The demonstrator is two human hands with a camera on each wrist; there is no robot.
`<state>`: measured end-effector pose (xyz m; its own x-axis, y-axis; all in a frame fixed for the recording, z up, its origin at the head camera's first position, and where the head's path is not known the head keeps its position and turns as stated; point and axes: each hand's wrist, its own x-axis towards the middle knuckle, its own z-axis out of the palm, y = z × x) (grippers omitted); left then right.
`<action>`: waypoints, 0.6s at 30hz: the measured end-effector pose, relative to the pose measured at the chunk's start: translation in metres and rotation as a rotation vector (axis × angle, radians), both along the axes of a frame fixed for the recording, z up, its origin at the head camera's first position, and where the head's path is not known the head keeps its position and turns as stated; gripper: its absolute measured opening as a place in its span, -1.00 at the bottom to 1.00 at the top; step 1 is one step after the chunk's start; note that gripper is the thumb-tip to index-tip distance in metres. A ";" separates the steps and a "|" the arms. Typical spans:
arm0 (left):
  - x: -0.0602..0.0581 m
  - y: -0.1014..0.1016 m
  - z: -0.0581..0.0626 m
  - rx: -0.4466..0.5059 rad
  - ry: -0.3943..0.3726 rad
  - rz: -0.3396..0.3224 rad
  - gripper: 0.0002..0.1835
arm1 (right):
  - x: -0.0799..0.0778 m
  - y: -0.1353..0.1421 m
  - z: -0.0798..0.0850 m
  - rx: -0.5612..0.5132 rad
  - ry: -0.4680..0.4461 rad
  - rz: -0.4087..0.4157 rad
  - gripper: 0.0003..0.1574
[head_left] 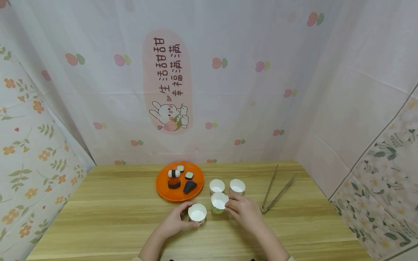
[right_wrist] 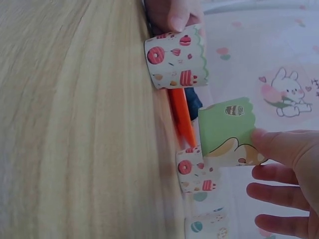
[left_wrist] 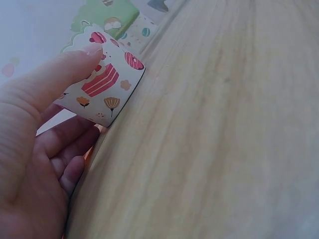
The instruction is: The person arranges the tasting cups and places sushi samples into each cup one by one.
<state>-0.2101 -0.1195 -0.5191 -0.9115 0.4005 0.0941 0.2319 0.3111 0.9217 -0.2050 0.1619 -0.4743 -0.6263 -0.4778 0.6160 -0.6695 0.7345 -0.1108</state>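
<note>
My left hand [head_left: 174, 219] grips a white paper baking cup [left_wrist: 99, 82] printed with pink cake slices and donuts, thumb on one side and fingers on the other. The cup's base is at the wooden table. To its right, my right hand [head_left: 243, 210] pinches a green paper baking cup [right_wrist: 227, 129] by its side, its other fingers spread apart. This green cup is upright and raised off the tabletop in the right wrist view. Just behind stand two more baking cups, a pink-printed one [head_left: 217, 186] and one with teal dots [head_left: 237, 186].
An orange plate [head_left: 162, 185] at the back holds several sushi pieces, among them a roe-topped one [head_left: 174, 183] and a dark cone-shaped roll [head_left: 189, 187]. Metal tongs [head_left: 281, 193] lie spread at the right. Printed curtains [head_left: 228, 101] hang behind and beside the table.
</note>
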 end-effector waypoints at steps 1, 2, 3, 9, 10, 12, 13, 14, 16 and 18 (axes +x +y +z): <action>0.002 0.001 0.004 0.006 -0.001 -0.003 -0.34 | 0.000 0.000 -0.001 0.000 -0.005 -0.001 -0.82; 0.005 0.001 0.010 0.012 -0.003 -0.006 -0.35 | 0.000 0.000 -0.001 -0.001 -0.009 -0.001 -0.82; 0.007 0.002 0.015 0.016 -0.006 -0.009 -0.36 | 0.000 0.000 -0.002 -0.003 -0.009 0.000 -0.81; 0.010 0.002 0.023 0.023 -0.021 -0.020 -0.37 | -0.001 0.001 -0.006 -0.004 -0.020 0.015 -0.82; 0.009 0.002 0.019 0.023 -0.020 -0.018 -0.36 | -0.001 0.001 -0.007 -0.002 -0.026 0.017 -0.82; 0.004 0.001 0.010 0.023 -0.019 -0.012 -0.34 | -0.001 0.002 -0.008 0.000 -0.040 0.022 -0.82; 0.002 0.001 0.005 0.021 -0.019 -0.011 -0.33 | -0.002 0.002 -0.009 0.002 -0.046 0.022 -0.82; 0.000 0.000 0.000 0.016 -0.020 -0.008 -0.32 | -0.002 0.003 -0.010 0.004 -0.051 0.023 -0.82; -0.004 -0.001 -0.007 0.002 -0.016 -0.002 -0.31 | -0.002 0.003 -0.011 0.008 -0.059 0.024 -0.82; -0.005 -0.002 -0.010 -0.010 -0.013 0.001 -0.30 | -0.002 0.004 -0.012 0.015 -0.063 0.018 -0.82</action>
